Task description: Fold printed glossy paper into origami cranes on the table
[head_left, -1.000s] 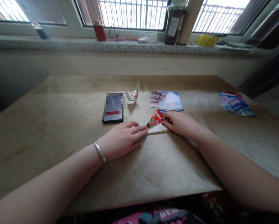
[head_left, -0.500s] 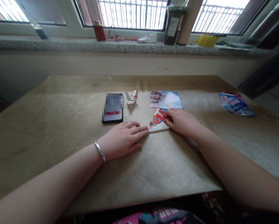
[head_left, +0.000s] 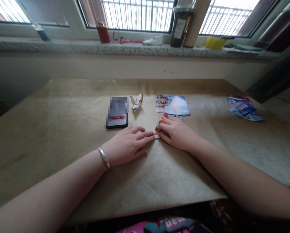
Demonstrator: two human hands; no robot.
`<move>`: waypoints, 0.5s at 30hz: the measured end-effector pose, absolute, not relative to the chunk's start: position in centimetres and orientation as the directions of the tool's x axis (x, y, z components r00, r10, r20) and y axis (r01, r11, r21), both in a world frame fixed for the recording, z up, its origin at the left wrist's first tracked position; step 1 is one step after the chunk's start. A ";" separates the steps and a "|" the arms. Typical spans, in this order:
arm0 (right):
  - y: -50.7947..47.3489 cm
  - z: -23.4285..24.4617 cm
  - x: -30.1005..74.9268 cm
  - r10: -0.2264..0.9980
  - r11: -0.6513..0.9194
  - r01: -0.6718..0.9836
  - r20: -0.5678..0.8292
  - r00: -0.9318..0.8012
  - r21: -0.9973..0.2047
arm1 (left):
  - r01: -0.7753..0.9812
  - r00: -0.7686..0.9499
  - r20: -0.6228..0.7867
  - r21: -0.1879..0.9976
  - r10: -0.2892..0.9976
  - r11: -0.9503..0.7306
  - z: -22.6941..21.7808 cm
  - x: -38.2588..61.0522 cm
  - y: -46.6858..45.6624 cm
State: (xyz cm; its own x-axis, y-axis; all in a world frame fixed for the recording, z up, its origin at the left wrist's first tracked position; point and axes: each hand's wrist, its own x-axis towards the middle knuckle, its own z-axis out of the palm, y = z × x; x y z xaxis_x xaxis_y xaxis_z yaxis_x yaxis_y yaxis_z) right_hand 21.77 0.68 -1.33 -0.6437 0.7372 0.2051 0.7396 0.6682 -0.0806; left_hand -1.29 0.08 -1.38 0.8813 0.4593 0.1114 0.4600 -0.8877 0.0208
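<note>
A folded piece of printed paper (head_left: 160,123), red and orange with a white underside, lies on the table between my hands. My left hand (head_left: 126,144) rests flat, a silver bangle at its wrist, and its outstretched fingertips touch the paper's left corner. Over the paper's right part, my right hand (head_left: 180,134) bends its fingers round and against it, hiding most of the sheet. Just left of the paper and farther back sits a small folded paper figure (head_left: 136,102), white with coloured print, its points sticking up.
A phone (head_left: 117,112) lies beyond my left hand. Printed sheets (head_left: 173,104) with a blue picture lie behind my right hand. More blue and pink papers (head_left: 245,108) are at the right. Bottles and small items stand on the granite windowsill (head_left: 74,48) at the back.
My right hand has moved left and slightly toward me along the folded paper, covering more of it. My left hand has stayed in place.
</note>
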 end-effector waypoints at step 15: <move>1.1 -2.1 21.9 0.805 0.587 0.792 0.230 -0.547 -0.168 | 0.434 0.881 0.197 0.026 0.430 -0.900 -1.2 -1.2 0.0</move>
State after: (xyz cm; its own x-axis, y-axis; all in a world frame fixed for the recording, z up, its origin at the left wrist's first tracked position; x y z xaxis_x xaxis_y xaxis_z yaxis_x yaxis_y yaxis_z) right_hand 21.90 1.06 -2.07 -0.5473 0.8048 0.2299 0.7921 0.5867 -0.1682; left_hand -1.18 0.03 -1.22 0.8809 0.4304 0.1971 0.4342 -0.9005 0.0259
